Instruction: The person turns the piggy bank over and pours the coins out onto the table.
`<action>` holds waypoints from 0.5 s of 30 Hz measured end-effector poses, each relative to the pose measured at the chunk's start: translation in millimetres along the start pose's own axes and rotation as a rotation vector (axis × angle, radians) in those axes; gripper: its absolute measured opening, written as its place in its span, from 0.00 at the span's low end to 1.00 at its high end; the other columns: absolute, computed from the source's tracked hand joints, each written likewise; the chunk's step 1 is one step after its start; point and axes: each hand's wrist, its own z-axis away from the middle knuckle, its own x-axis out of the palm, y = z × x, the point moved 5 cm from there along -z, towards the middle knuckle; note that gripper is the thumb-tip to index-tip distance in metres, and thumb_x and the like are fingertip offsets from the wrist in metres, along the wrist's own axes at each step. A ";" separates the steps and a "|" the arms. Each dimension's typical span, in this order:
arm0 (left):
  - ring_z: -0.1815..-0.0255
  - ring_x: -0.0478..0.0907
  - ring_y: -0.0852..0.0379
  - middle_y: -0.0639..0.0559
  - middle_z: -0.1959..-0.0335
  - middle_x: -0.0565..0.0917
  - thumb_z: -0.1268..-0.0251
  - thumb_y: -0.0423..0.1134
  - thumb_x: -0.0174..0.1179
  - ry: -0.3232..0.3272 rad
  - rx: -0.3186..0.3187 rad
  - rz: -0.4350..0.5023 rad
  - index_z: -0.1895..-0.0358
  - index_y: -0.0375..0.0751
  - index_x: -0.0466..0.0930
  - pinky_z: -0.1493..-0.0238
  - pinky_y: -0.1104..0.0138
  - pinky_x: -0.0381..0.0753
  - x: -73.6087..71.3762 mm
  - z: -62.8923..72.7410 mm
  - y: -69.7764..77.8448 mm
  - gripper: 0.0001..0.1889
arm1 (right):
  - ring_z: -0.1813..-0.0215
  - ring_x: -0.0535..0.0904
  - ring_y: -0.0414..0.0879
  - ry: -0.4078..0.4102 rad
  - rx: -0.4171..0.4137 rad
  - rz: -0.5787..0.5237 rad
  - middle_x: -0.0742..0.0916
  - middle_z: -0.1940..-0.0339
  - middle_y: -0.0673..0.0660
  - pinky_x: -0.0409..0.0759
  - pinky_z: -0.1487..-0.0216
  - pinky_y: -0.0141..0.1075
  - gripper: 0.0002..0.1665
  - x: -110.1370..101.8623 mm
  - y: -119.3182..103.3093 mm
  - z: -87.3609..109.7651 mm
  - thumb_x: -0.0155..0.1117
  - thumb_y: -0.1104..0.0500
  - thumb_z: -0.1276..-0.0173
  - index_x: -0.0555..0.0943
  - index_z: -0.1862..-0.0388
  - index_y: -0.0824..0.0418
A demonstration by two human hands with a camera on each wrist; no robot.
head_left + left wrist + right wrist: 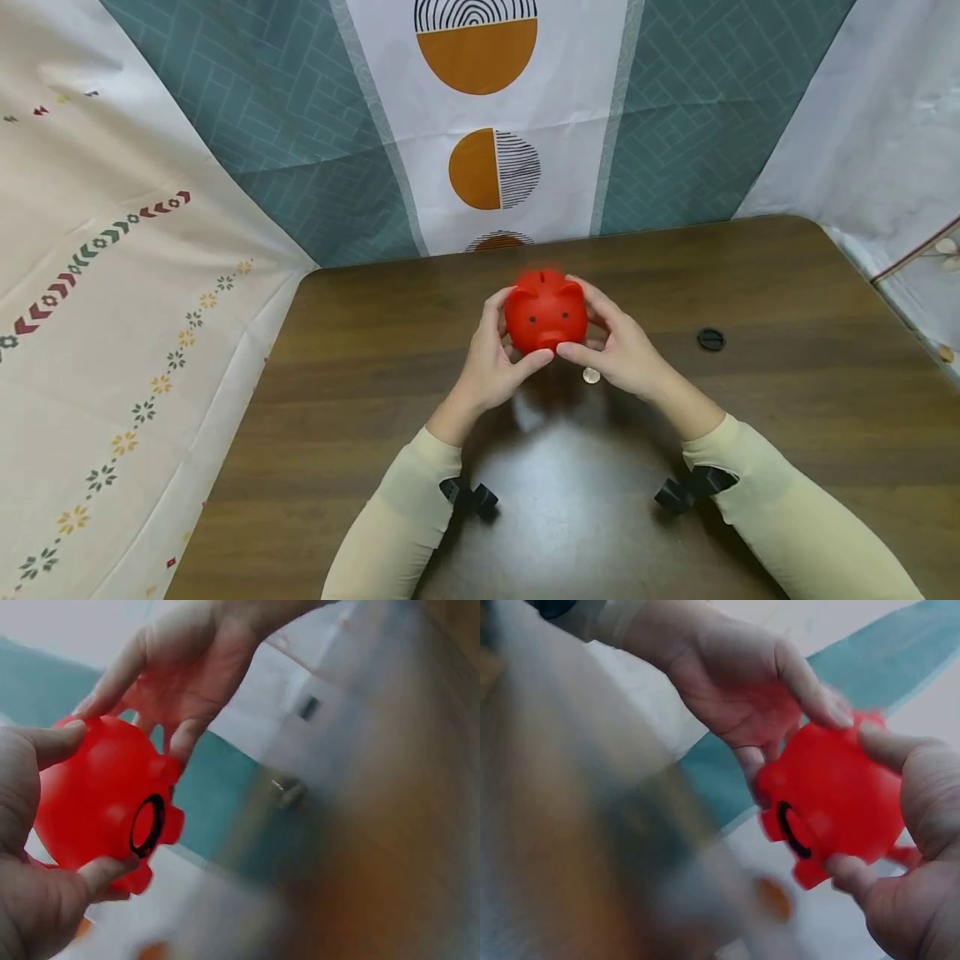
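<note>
A red piggy bank (546, 312) with dark eyes and a coin slot on top is held up over the table, snout toward me. My left hand (487, 362) grips one side, thumb by the snout. On the opposite side my right hand (626, 354) grips it too, its thumb also low near the snout. Both wrist views show the belly, with stubby feet and a black ring (147, 826) around a round opening. A small coin (591, 376) lies on the table beside the right hand. Farther right rests a round black plug (711, 339).
The brown wooden table (360, 450) carries a glossy patch of light near me. Patterned cloth (300, 117) hangs behind its far edge, and pale cloths (135, 250) flank it on the left and right. Small black devices (472, 500) are strapped at both wrists.
</note>
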 end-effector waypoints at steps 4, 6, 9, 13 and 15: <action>0.42 0.73 0.44 0.39 0.37 0.67 0.46 0.27 0.67 -0.029 -0.049 0.037 0.31 0.33 0.49 0.48 0.58 0.80 -0.2 0.5 4.3 0.42 | 0.35 0.69 0.55 -0.023 0.096 -0.035 0.65 0.27 0.48 0.83 0.53 0.42 0.50 3.0 9.7 -0.7 0.72 0.61 0.41 0.58 0.25 0.40; 0.41 0.72 0.43 0.38 0.36 0.66 0.47 0.26 0.67 -0.023 -0.035 0.049 0.31 0.33 0.49 0.46 0.56 0.79 -0.7 0.2 5.8 0.43 | 0.34 0.68 0.54 -0.016 0.087 -0.030 0.64 0.26 0.45 0.82 0.52 0.43 0.50 2.7 9.3 -1.9 0.72 0.61 0.41 0.58 0.25 0.39; 0.41 0.72 0.42 0.38 0.36 0.67 0.47 0.25 0.66 -0.016 -0.047 0.065 0.32 0.33 0.49 0.47 0.54 0.79 0.2 0.2 4.0 0.42 | 0.33 0.67 0.53 -0.018 0.103 -0.039 0.64 0.26 0.45 0.80 0.49 0.43 0.49 2.7 8.0 -2.9 0.72 0.61 0.41 0.59 0.25 0.40; 0.39 0.70 0.43 0.37 0.34 0.64 0.46 0.26 0.66 -0.010 -0.071 0.008 0.32 0.32 0.50 0.45 0.56 0.78 2.8 1.4 0.3 0.41 | 0.42 0.74 0.60 -0.050 0.199 -0.054 0.68 0.30 0.53 0.84 0.56 0.44 0.49 4.3 6.6 -0.8 0.71 0.60 0.39 0.56 0.24 0.40; 0.36 0.68 0.42 0.36 0.31 0.60 0.47 0.26 0.66 0.004 -0.047 -0.019 0.32 0.32 0.50 0.43 0.56 0.76 2.7 0.7 1.4 0.41 | 0.44 0.75 0.62 -0.052 0.208 -0.030 0.69 0.31 0.55 0.85 0.59 0.45 0.50 4.1 5.3 -0.9 0.71 0.59 0.39 0.55 0.24 0.39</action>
